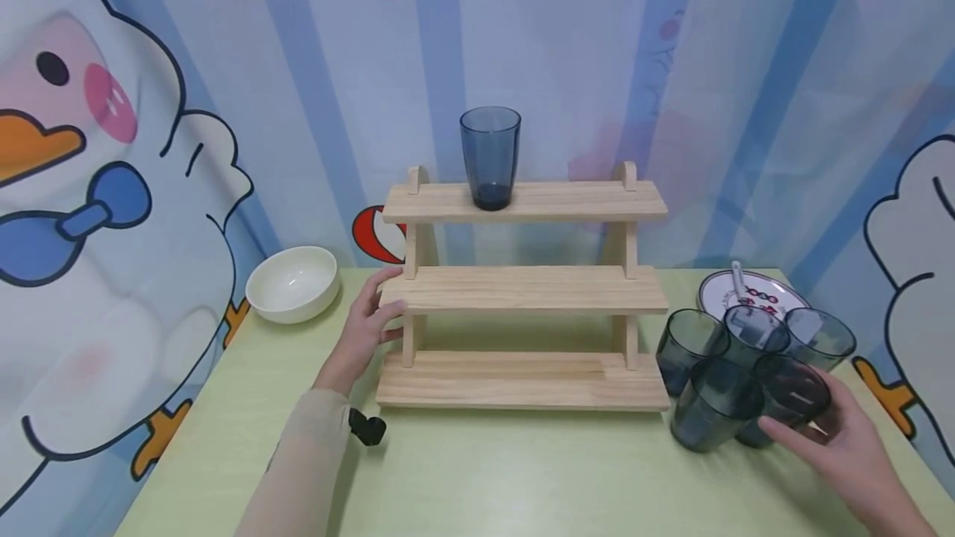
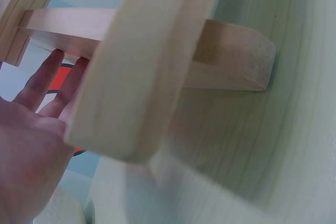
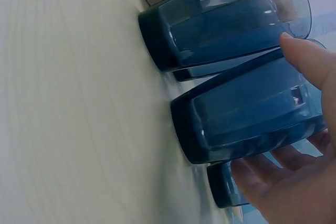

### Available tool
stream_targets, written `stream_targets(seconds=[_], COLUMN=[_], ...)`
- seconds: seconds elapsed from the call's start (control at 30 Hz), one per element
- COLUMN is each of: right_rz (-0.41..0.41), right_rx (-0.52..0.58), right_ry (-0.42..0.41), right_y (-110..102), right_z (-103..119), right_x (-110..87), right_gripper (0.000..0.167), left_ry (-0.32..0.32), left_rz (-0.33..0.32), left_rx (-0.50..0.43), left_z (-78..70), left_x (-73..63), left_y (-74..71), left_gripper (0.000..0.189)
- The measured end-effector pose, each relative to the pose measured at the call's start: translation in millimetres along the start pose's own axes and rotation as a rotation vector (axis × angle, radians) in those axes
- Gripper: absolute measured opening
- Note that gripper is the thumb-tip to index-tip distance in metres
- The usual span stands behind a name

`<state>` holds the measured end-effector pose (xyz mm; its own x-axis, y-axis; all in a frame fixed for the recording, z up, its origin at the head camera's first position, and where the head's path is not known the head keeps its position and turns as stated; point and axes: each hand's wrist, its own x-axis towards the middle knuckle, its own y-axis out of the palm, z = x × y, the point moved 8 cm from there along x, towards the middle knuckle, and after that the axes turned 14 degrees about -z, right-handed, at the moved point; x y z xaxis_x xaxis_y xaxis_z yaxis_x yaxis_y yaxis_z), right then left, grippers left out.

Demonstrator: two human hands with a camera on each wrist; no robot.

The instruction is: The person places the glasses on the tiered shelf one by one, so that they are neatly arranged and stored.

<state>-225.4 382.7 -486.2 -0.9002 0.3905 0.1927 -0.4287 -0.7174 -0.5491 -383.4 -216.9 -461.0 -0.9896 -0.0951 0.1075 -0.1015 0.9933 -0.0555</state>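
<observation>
A three-tier wooden display shelf (image 1: 522,292) stands mid-table. My left hand (image 1: 367,326) grips the left end of its middle tier; in the left wrist view, fingers of that hand (image 2: 31,135) reach behind the plank and touch the side support, with the thumb hidden. On the right, my right hand (image 1: 846,437) holds a dark blue-grey drinking glass (image 1: 794,392), thumb on the near side and fingers around the far side, clearer in the right wrist view on the glass (image 3: 247,111). Whether its base touches the table is unclear. Several matching glasses (image 1: 712,408) stand close beside it.
One more glass (image 1: 490,160) stands upright on the top tier. A white bowl (image 1: 293,284) sits at the back left of the table (image 1: 477,471). Behind the glasses lies a patterned plate (image 1: 716,288) with a white spoon (image 1: 737,276). A printed curtain (image 1: 537,40) hangs behind.
</observation>
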Motion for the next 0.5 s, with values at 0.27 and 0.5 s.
stream_targets(seconds=[0.27,0.5], right_rz=[-0.038,-0.047], right_rx=[0.072,0.051], right_ry=[-0.052,0.005], right_y=[2.0,1.6], right_z=[-1.1,-4.9], right_x=[0.9,-0.1], right_gripper=[0.086,0.088], left_ry=[-0.004,0.0], left_rz=[0.004,0.006], left_rx=[-0.002,-0.007], left_z=[-2.3,-1.6], left_x=[-0.5,-1.3], left_y=[0.6,0.3], left_gripper=[0.057,0.058])
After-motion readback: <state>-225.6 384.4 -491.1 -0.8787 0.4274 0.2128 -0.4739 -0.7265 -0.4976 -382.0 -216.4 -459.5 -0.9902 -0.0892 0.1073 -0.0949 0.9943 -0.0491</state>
